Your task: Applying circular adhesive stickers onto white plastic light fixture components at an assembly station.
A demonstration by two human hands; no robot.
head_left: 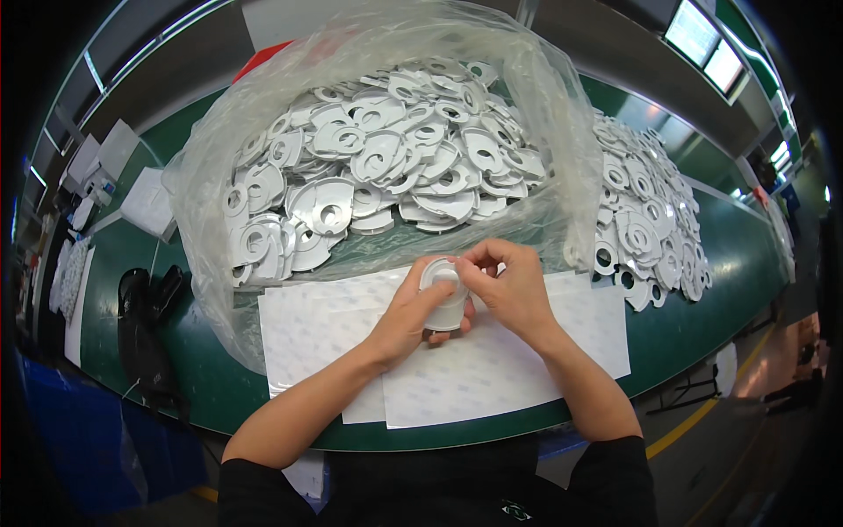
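Over the white sheets [492,369] at the desk's six o'clock edge, both hands, left hand [411,314] and right hand [509,285], pinch one white disc [443,294], best kept steady while fingertips work its rim.

A large clear plastic bag [562,149] stood open at the desk's centre. White label sheets [527,369] lay flat before it. Two bright rectangular screens [707,48] hung upper right.

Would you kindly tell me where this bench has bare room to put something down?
Bare green bench lies right of the white sheets, below the loose pile of parts. More lies between the black object and the plastic bag. The middle is crowded.
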